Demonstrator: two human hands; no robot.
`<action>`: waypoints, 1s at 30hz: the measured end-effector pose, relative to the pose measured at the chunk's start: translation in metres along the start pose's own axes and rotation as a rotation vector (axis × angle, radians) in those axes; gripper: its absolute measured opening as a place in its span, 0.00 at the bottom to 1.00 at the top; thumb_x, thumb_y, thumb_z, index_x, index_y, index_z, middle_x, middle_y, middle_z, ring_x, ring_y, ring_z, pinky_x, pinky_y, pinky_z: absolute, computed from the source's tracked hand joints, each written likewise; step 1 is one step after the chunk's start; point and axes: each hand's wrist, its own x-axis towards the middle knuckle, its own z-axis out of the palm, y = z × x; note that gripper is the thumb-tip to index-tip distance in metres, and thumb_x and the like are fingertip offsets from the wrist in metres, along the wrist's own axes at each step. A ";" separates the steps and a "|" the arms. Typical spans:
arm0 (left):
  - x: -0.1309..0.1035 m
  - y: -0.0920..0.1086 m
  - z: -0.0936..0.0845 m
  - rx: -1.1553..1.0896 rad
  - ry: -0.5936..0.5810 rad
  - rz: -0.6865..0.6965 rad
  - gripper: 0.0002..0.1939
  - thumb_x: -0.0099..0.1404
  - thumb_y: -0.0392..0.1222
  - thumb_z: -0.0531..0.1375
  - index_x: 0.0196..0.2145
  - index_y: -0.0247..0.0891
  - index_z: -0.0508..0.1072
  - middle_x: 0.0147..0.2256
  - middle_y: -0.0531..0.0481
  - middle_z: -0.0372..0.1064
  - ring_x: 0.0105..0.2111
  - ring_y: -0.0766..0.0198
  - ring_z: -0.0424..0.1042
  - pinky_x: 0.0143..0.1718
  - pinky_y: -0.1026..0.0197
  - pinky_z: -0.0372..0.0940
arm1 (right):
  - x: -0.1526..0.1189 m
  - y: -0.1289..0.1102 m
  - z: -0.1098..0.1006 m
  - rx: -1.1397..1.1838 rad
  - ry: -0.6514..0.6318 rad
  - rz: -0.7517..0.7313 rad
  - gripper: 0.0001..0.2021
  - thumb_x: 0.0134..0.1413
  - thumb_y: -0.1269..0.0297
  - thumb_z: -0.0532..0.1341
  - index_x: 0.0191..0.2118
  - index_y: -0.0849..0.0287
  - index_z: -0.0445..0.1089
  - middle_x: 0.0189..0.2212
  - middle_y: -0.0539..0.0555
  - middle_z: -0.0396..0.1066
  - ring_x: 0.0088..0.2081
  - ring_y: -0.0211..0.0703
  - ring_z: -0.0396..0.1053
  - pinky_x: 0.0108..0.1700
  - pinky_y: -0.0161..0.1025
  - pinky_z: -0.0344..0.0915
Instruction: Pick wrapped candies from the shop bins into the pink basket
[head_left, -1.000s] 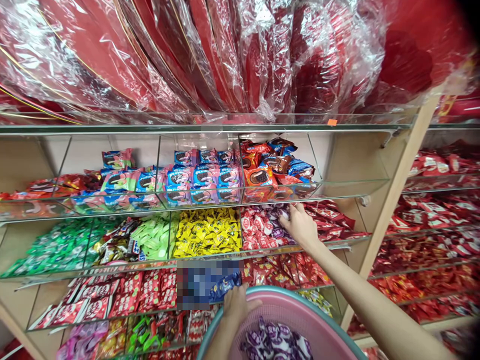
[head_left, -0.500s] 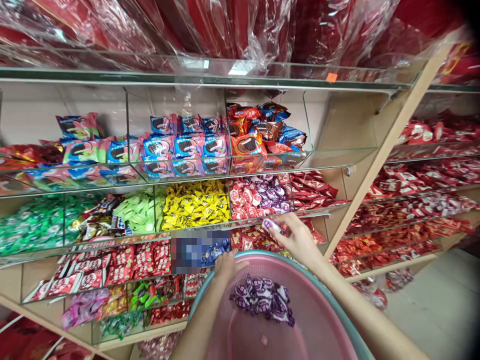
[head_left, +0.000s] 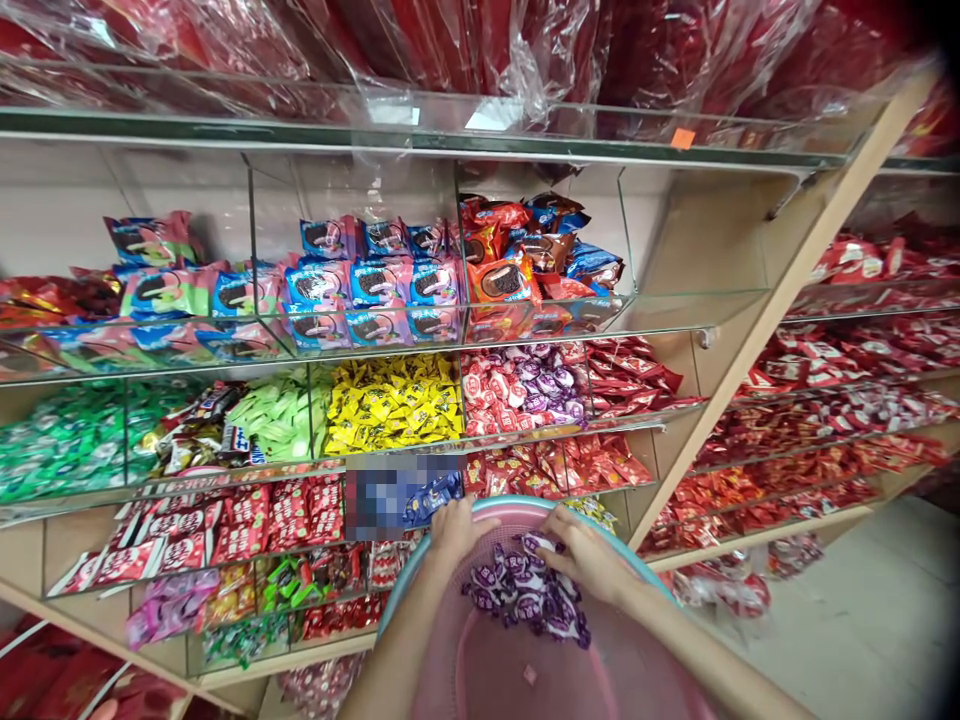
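A pink mesh basket (head_left: pixel 622 670) sits inside a teal basin (head_left: pixel 397 590), low in front of me. A small pile of purple-and-white wrapped candies (head_left: pixel 525 595) lies toward the far side of its bottom. My left hand (head_left: pixel 454 535) is closed over the rim at the far left. Inside the far right of the basket is my right hand (head_left: pixel 581 550), its fingers curled at a purple-wrapped candy (head_left: pixel 538 543) just over the pile. More purple candies (head_left: pixel 544 382) and red-and-white ones share a shelf compartment beyond the basket.
Glass-fronted shelves hold yellow candies (head_left: pixel 394 405), green candies (head_left: pixel 60 440), cookie packs (head_left: pixel 379 285) and red packets (head_left: pixel 600 460). A slanting wooden upright (head_left: pixel 787 290) stands at right, with more red packets beyond it. Plastic-wrapped red goods (head_left: pixel 420 50) lie above.
My right hand has come down from in front of the shelf into the basket, bringing a purple candy to the pile. The left hand stays on the rim.
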 end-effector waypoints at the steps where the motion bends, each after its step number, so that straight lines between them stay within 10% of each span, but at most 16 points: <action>1: 0.000 0.000 0.000 -0.002 -0.003 -0.003 0.35 0.55 0.68 0.52 0.52 0.43 0.66 0.43 0.43 0.72 0.45 0.52 0.69 0.43 0.57 0.62 | 0.001 0.001 0.003 -0.045 -0.006 -0.006 0.06 0.57 0.64 0.53 0.36 0.59 0.65 0.38 0.55 0.64 0.39 0.42 0.66 0.42 0.37 0.62; 16: 0.003 -0.005 0.005 -0.017 -0.002 -0.001 0.35 0.55 0.68 0.51 0.51 0.43 0.67 0.43 0.42 0.72 0.44 0.50 0.70 0.43 0.56 0.62 | 0.012 -0.005 0.023 -0.445 -0.026 -0.073 0.08 0.60 0.63 0.52 0.39 0.58 0.66 0.42 0.57 0.65 0.34 0.44 0.71 0.31 0.37 0.64; 25: 0.003 -0.005 0.005 -0.007 -0.016 -0.003 0.36 0.55 0.68 0.51 0.53 0.42 0.65 0.44 0.41 0.71 0.46 0.50 0.69 0.45 0.54 0.62 | 0.058 -0.045 -0.107 -0.264 0.337 -0.259 0.14 0.63 0.58 0.47 0.47 0.55 0.64 0.42 0.56 0.64 0.38 0.40 0.68 0.40 0.37 0.65; 30: 0.003 -0.005 0.005 -0.022 -0.014 0.003 0.36 0.55 0.68 0.51 0.54 0.42 0.64 0.45 0.41 0.71 0.46 0.50 0.68 0.45 0.54 0.61 | 0.116 -0.031 -0.160 -0.390 0.260 -0.163 0.12 0.57 0.61 0.56 0.46 0.56 0.67 0.42 0.56 0.63 0.41 0.43 0.67 0.44 0.38 0.63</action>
